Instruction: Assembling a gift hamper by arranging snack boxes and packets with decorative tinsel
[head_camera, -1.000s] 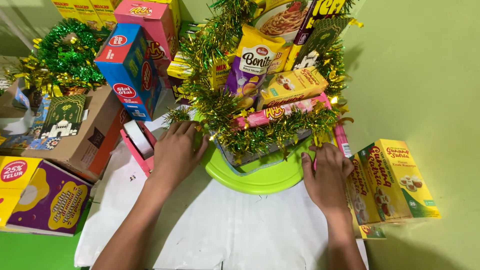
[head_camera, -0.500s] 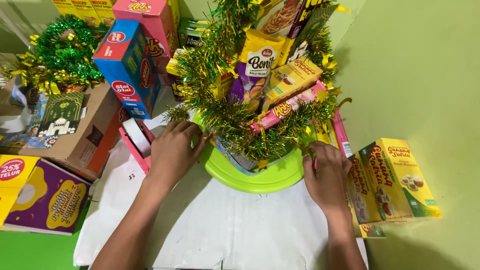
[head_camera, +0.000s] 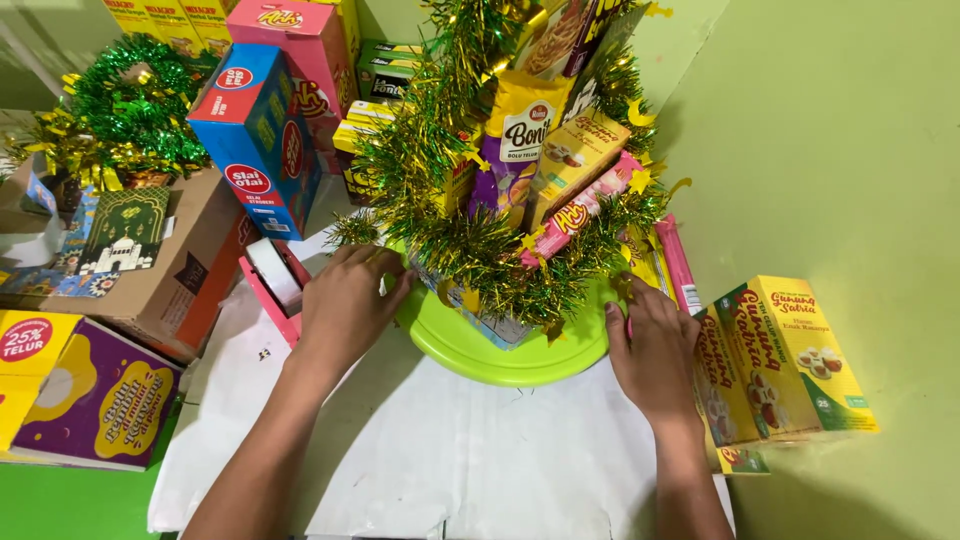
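Squarely between both flat, open hands sat the green tray (head_camera: 520, 365), left hand (head_camera: 345, 305) and right hand (head_camera: 655, 350) touching its opposite rims, gripping nothing.

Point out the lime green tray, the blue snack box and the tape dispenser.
lime green tray (head_camera: 520, 362): head view, bare front rim.
blue snack box (head_camera: 262, 140): head view, front face.
tape dispenser (head_camera: 272, 282): head view, white tape roll in pink holder.

Blue box (head_camera: 262, 140) stands tilted at upper left, a pink box (head_camera: 300, 40) behind it. Yellow-green boxes (head_camera: 775, 360) lie at right against the wall. A purple-yellow box (head_camera: 85, 400) sits far left. Yellow and purple packets (head_camera: 530, 140) stand inside the tinsel-wrapped hamper.
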